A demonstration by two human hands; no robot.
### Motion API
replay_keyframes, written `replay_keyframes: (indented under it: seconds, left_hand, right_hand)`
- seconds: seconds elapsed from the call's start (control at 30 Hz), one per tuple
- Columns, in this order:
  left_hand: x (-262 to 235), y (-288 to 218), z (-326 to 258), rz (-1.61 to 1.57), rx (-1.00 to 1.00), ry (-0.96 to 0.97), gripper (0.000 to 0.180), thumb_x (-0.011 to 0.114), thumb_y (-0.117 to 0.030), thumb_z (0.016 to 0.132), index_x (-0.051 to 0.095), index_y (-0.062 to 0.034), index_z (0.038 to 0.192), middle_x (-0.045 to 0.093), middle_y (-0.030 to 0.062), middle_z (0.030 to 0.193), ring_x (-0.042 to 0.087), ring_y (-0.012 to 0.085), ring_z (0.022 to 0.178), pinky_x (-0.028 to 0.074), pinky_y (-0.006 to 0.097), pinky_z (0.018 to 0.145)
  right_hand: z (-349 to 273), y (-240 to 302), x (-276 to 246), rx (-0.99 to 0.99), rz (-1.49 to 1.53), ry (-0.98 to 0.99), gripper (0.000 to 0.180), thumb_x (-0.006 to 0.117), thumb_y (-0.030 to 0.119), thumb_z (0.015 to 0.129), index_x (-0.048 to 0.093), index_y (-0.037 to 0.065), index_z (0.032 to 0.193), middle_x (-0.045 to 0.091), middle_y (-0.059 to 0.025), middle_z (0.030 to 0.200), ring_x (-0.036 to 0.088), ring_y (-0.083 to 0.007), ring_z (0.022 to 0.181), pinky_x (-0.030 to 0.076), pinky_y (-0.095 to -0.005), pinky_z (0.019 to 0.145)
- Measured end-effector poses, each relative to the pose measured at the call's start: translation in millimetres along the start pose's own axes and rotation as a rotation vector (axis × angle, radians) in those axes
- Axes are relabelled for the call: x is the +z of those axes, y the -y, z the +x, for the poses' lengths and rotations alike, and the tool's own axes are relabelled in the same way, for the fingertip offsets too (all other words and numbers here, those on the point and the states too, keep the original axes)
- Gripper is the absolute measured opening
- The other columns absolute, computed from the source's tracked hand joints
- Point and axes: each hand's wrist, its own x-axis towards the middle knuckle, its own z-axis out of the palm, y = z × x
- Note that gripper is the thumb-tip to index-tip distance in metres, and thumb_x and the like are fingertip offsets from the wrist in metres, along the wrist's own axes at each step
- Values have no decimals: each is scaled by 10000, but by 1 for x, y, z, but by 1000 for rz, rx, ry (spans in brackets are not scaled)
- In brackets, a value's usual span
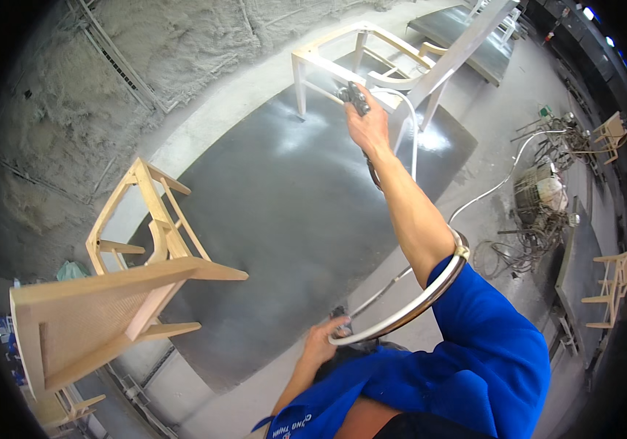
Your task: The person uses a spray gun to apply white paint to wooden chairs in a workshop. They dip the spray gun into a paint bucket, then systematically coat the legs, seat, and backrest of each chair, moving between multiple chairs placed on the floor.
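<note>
My right hand is stretched out toward twelve o'clock, fingers clenched around the small dark metal spray gun, whose nozzle points at the white-coated wooden chair frame lying tipped over at the far edge of the dark grey floor mat. A faint mist hangs between the nozzle and the nearest white rail. A pale flexible hose loops out from the gun, passes just right of my forearm and trails away toward three o'clock across the concrete floor.

My left hand sits low, near six o'clock, close to my chest, fingers wrapped around the lower run of a grey-and-white hose loop; that loop curls up and around my right upper arm at the hem of the blue short sleeve.

At nine o'clock, well apart from the white frame, an unpainted light wooden chair lies on its side at the mat's edge, and at eight o'clock a second bare wooden chair with a woven seat panel looms near the camera. At three o'clock, beyond the trailing hose, there is a tangle of wire and metal scraps, with more bare wooden chairs beside it.
</note>
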Motion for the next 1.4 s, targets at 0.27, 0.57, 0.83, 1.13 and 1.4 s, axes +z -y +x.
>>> replay_keyframes:
  seconds: [0.27, 0.57, 0.83, 1.13, 1.4]
  left_hand:
    - [-13, -8, -24, -140, -171, -45, 307, 756, -109, 895, 749, -117, 1202, 782, 138, 992, 748, 230, 918, 564, 335, 827]
    - [0, 10, -42, -473, -336, 103, 255, 754, -206, 948, 759, -126, 1190, 771, 94, 966, 699, 158, 918, 540, 330, 835]
    - [-3, 14, -45, -360, -440, 153, 297, 754, -180, 925, 751, -117, 1216, 759, 120, 1037, 695, 189, 984, 529, 339, 887]
    - [-14, 21, -50, -206, -117, 173, 372, 740, -72, 932, 684, -34, 1298, 694, 116, 1301, 646, 206, 1191, 507, 330, 994]
    - [-3, 4, -5, -164, 140, 260, 305, 754, -72, 906, 728, -84, 1209, 745, 149, 1213, 726, 296, 1118, 549, 362, 975]
  right_hand:
    - [41, -61, 121, 294, 348, -110, 545, 672, 179, 907, 586, 111, 1441, 728, -215, 1193, 687, -325, 1156, 497, -381, 1009]
    - [-1, -164, 171, 453, 94, -122, 556, 671, 176, 908, 574, 146, 1455, 721, -225, 1195, 691, -369, 1129, 517, -431, 993]
    - [-78, -132, 155, 292, 159, -153, 548, 645, 135, 926, 557, 150, 1466, 722, -206, 1181, 696, -359, 1100, 517, -405, 974]
    - [-91, -34, 37, 462, 169, -335, 548, 629, 166, 955, 528, 180, 1493, 726, -185, 1163, 702, -307, 1042, 515, -384, 940]
    - [-193, -45, -97, 478, 14, -385, 534, 624, 141, 963, 540, 190, 1488, 729, -170, 1170, 697, -256, 1047, 512, -356, 944]
